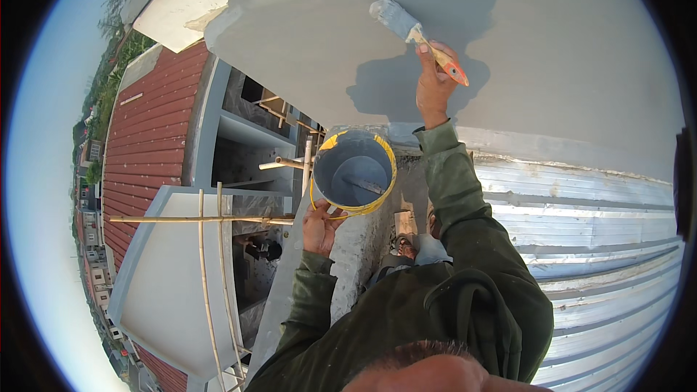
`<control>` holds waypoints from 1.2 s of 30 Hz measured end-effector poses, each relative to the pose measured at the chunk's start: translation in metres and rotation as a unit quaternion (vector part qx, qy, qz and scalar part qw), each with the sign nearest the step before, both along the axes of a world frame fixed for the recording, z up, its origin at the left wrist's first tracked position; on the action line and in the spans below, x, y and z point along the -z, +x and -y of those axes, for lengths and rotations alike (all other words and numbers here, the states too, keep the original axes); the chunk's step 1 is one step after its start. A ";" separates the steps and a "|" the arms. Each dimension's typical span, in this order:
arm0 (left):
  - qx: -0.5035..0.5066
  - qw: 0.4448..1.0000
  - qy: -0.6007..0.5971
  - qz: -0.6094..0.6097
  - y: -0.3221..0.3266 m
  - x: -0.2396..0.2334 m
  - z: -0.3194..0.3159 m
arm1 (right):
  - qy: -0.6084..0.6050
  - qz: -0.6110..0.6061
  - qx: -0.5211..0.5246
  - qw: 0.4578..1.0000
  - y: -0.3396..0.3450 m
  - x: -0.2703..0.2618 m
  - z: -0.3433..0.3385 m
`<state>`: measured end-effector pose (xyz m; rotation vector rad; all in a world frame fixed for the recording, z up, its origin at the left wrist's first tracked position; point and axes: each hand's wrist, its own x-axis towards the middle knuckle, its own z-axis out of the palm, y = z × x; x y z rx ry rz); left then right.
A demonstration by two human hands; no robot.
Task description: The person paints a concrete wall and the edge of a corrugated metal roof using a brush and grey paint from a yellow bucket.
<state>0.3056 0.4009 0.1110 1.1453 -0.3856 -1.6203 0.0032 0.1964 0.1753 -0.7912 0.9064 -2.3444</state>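
Note:
My right hand point(437, 79) grips the wooden handle of a flat paintbrush point(402, 20), its bristles coated in grey paint. The bristle tip is at the grey wall point(305, 60); whether it presses on the surface I cannot tell. Lower and to the left, my left hand point(321, 227) has its fingers curled at the rim of a paint bucket point(354, 158) and its yellow handle. Grey paint lies in the bottom of the bucket, and a stick-like piece point(366, 185) shows in it. My own shadow falls across the wall around the brush.
Corrugated metal roofing point(577, 223) spreads at right below the wall. A narrow concrete ledge point(354, 261) runs by my feet. Bamboo poles point(207, 283) stand on the left, before a neighbouring building with a red roof point(155, 125); there is a drop on that side.

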 end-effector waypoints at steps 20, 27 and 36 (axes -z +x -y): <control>-0.087 0.995 0.036 0.035 0.087 0.032 -0.090 | -0.065 -0.368 0.310 0.874 0.072 -0.045 0.022; -0.087 0.995 0.046 0.027 0.086 0.040 -0.090 | -0.097 -0.327 0.238 0.909 0.025 -0.054 0.009; -0.074 0.996 0.046 0.021 0.085 0.056 -0.094 | -0.028 -0.227 0.419 0.879 -0.160 -0.056 -0.047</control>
